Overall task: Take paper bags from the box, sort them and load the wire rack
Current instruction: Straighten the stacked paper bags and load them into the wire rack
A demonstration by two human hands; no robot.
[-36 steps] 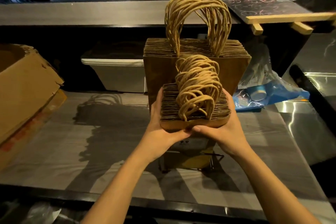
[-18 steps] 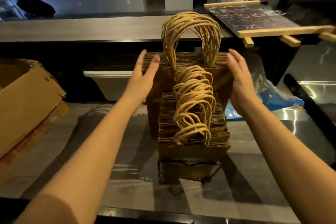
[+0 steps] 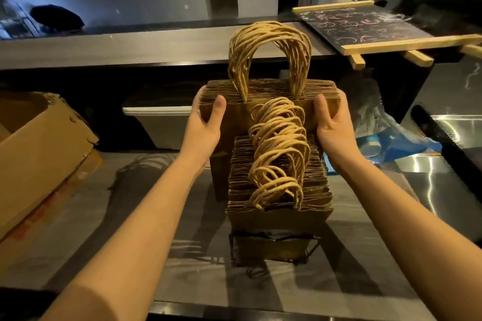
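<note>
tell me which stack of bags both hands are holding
The taller, wider rear stack, standing behind the smaller front stack. The left hand and right hand hold its upper corners.

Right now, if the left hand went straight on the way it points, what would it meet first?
The tall stack of paper bags, whose left edge the left hand grips; beyond it, depth is unclear.

Grey tabletop, white plastic tub at its back edge, raised ledge above the tub, chalkboard in wooden frame lying on the ledge at right, blue plastic packets below it
</note>
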